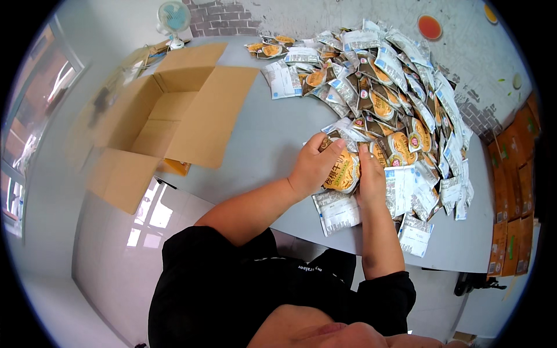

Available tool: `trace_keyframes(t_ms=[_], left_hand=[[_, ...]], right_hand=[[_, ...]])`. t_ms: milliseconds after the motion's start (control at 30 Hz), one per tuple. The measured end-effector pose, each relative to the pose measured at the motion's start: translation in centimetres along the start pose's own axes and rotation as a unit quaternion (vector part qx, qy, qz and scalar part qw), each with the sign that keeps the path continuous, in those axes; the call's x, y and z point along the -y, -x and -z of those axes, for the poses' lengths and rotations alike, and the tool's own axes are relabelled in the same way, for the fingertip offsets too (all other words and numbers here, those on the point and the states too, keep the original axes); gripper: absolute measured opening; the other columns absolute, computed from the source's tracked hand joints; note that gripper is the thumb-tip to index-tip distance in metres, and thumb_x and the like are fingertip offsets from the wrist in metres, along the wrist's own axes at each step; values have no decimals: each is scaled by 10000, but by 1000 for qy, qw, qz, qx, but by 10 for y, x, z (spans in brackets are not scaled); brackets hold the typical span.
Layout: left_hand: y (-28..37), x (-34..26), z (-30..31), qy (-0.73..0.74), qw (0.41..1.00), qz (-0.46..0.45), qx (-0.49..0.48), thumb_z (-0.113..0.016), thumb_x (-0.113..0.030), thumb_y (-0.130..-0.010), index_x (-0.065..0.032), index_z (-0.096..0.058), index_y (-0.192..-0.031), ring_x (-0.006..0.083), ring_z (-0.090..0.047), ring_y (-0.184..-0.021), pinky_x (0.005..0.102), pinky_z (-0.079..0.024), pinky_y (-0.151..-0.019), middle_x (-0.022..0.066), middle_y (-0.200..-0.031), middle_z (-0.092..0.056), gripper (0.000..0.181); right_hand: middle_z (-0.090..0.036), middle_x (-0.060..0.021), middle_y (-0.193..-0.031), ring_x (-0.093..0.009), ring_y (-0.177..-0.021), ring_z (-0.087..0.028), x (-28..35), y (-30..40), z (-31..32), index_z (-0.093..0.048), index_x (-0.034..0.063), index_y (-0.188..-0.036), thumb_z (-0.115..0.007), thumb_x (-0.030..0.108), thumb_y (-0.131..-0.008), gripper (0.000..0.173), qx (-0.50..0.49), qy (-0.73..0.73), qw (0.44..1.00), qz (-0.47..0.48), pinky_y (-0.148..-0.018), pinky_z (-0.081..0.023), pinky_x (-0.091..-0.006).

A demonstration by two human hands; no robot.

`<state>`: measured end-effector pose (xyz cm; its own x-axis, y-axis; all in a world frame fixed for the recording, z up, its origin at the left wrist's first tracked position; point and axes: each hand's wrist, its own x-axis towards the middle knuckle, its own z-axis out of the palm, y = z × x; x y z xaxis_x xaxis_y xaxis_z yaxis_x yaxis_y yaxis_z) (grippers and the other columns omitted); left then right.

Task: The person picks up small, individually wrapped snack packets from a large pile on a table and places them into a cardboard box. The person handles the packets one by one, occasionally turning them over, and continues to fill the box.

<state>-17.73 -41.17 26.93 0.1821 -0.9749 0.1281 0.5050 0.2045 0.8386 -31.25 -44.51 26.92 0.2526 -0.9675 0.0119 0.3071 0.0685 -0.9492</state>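
Note:
Between my two hands is a brown and orange printed foil packet, held up over the near part of a heap of packets. My left hand grips its left side, thumb on top. My right hand closes around the packet's right edge, thumb pointing away from me; its fingers underneath are hidden. More of these packets lie in a large loose heap, some showing the brown and orange front, others the silvery white printed back. Just under my hands lies a packet with its white back up.
An open cardboard box, flaps spread, stands at the left on the grey table. A small fan is at the far left corner. Orange-brown cartons are stacked at the right, beyond the table edge. A wall runs behind the heap.

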Motion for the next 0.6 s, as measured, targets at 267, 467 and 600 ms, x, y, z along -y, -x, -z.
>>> trace_keyframes(t_ms=[267,467,600], left_hand=[[-11,4,22,107,992,-74,1,-591,-258,-958,-85,-437,-812,20,-473,-688,204,-432,-598,-36,-770,-496,274],[-30,9,26,-181,964,-164,-106,-548,-341,-974,-62,-503,-887,55,-496,-781,210,-419,-703,10,-804,-547,296],[-38,17,33,-193,970,-129,-69,-516,-429,-970,-53,-540,-951,96,-535,-768,251,-458,-704,46,-855,-585,378]], right_hand=[[-659,-47,-919,-102,-719,-611,11,11,0,-611,14,-1088,-709,232,-857,332,142,149,977,-57,-579,-515,-237],[-653,-82,-872,-170,-711,-612,6,12,-7,-620,7,-1032,-730,176,-828,287,-14,292,940,178,-642,-498,-299],[-600,-154,-991,-309,-917,-568,1,-1,9,-601,16,-1121,-711,69,-774,368,-71,369,852,365,-841,-455,-378]])
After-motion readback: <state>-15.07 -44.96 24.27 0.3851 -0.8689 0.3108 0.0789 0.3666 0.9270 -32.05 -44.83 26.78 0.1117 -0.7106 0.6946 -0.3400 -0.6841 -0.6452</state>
